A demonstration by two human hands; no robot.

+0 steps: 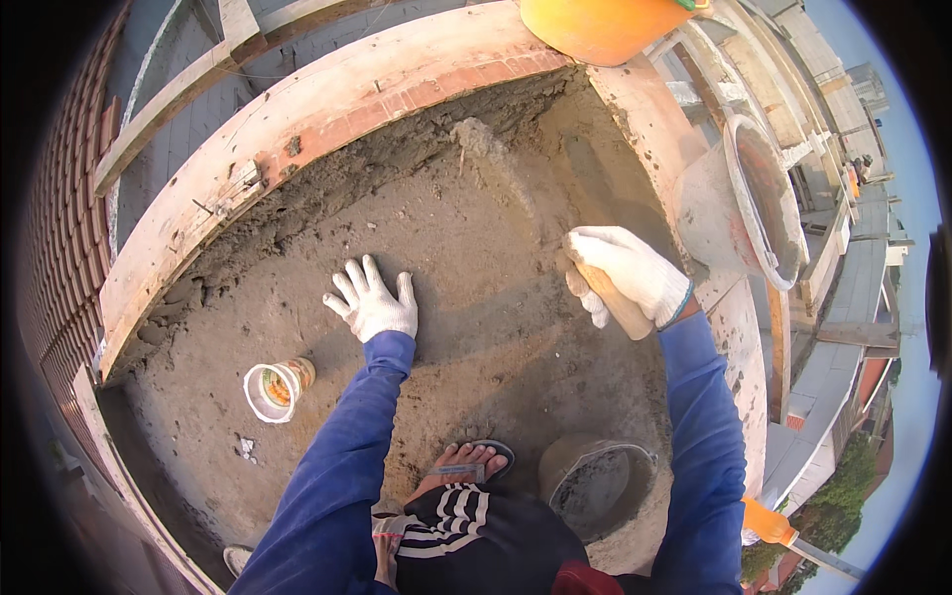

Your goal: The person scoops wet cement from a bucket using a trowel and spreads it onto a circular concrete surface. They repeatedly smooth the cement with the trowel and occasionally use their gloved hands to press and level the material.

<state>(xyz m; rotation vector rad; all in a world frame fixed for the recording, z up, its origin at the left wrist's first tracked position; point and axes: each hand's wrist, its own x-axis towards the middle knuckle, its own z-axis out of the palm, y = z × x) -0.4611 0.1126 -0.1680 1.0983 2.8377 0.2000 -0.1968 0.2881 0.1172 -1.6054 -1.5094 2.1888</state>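
My left hand (375, 305), in a white knit glove, lies with fingers spread on the rough grey cement surface (466, 337). At the right, my gloved right hand (625, 278) grips a tan wooden piece (617, 305); its far end is hard to make out against the mortar. Beyond both hands, darker, lumpy mortar (327, 159) runs along the curved border board (327, 64). A small white tub with an orange label (293, 382) sits left of my left forearm. A grey bucket (555, 491) stands beside my sandalled foot (476, 456), inside of my right forearm.
An orange bucket (595, 25) is on the top edge, and a pale bucket (714, 208) on the right ledge. An orange-handled tool (769, 518) lies at lower right. Timber beams (169, 89), tiled roofing (74, 228) and a drop to lower roofs surround the work area.
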